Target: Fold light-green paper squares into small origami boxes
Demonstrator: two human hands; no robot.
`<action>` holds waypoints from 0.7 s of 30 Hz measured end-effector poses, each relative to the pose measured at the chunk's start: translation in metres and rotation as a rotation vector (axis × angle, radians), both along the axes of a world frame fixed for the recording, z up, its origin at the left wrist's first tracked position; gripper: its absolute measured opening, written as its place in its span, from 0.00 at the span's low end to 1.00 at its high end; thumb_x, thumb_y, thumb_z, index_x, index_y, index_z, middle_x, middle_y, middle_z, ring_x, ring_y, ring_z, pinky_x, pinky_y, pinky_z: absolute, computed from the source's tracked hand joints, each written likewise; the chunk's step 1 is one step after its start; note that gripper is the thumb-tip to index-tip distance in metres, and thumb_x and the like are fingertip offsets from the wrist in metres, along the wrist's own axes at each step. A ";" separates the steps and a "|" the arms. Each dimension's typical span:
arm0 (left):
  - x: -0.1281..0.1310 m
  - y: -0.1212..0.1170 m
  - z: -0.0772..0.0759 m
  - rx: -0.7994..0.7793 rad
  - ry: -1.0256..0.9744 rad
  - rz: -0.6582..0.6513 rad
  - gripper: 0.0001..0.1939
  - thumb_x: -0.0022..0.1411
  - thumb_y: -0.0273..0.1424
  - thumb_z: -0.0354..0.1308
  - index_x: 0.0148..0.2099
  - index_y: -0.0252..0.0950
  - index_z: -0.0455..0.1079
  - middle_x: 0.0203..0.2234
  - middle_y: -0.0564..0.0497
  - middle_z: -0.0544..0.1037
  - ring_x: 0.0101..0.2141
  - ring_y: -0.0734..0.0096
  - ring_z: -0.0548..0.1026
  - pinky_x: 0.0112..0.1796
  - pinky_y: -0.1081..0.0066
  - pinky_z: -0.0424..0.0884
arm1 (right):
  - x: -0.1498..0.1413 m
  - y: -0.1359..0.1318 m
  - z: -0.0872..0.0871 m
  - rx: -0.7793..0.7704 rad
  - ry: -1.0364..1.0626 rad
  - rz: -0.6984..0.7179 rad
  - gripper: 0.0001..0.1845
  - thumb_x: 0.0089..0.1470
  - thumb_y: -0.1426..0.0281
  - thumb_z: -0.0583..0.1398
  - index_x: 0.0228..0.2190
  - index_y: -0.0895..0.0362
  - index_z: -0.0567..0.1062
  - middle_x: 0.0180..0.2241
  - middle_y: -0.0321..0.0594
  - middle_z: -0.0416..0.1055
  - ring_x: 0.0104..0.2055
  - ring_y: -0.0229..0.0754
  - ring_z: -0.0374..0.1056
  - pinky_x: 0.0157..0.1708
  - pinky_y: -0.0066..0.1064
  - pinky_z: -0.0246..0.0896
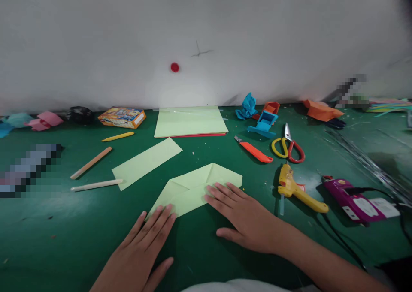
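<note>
A pale green folded sheet of paper (196, 185) lies on the green table (64, 232) in front of me. My left hand (141, 249) lies flat with its fingertips on the sheet's near left corner. My right hand (244, 217) rests flat as well, fingers spread over the sheet's near right edge. Neither hand holds anything.
A green paper strip (146, 162), a green paper stack (189, 121), three sticks (96, 185), a small box (122, 117), an orange cutter (255, 151), scissors (288, 148), a yellow glue gun (298, 190) and a purple device (352, 202) lie around. A white wall stands behind.
</note>
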State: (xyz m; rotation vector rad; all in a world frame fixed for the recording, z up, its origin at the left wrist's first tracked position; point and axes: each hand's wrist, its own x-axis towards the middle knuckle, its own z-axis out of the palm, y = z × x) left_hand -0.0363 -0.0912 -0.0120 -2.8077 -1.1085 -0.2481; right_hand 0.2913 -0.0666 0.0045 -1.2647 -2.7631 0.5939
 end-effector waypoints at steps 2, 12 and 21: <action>-0.001 -0.004 -0.002 0.025 0.012 0.015 0.38 0.73 0.44 0.51 0.76 0.40 0.42 0.69 0.49 0.60 0.65 0.59 0.65 0.64 0.59 0.62 | -0.012 -0.002 0.004 0.001 -0.005 -0.029 0.40 0.68 0.46 0.46 0.71 0.55 0.52 0.74 0.43 0.39 0.75 0.54 0.35 0.73 0.55 0.32; -0.003 -0.005 -0.002 0.063 0.025 0.034 0.37 0.72 0.46 0.52 0.76 0.41 0.46 0.69 0.52 0.61 0.66 0.60 0.63 0.68 0.60 0.51 | -0.069 -0.015 0.006 -0.056 0.094 0.089 0.46 0.68 0.45 0.46 0.71 0.65 0.48 0.73 0.50 0.37 0.76 0.51 0.31 0.74 0.47 0.27; -0.023 0.000 -0.007 -0.075 0.007 0.040 0.39 0.71 0.47 0.54 0.76 0.51 0.40 0.69 0.56 0.59 0.65 0.61 0.66 0.64 0.61 0.63 | 0.008 -0.020 -0.011 0.128 -0.103 -0.256 0.42 0.69 0.47 0.46 0.72 0.60 0.48 0.73 0.48 0.43 0.74 0.54 0.42 0.71 0.55 0.44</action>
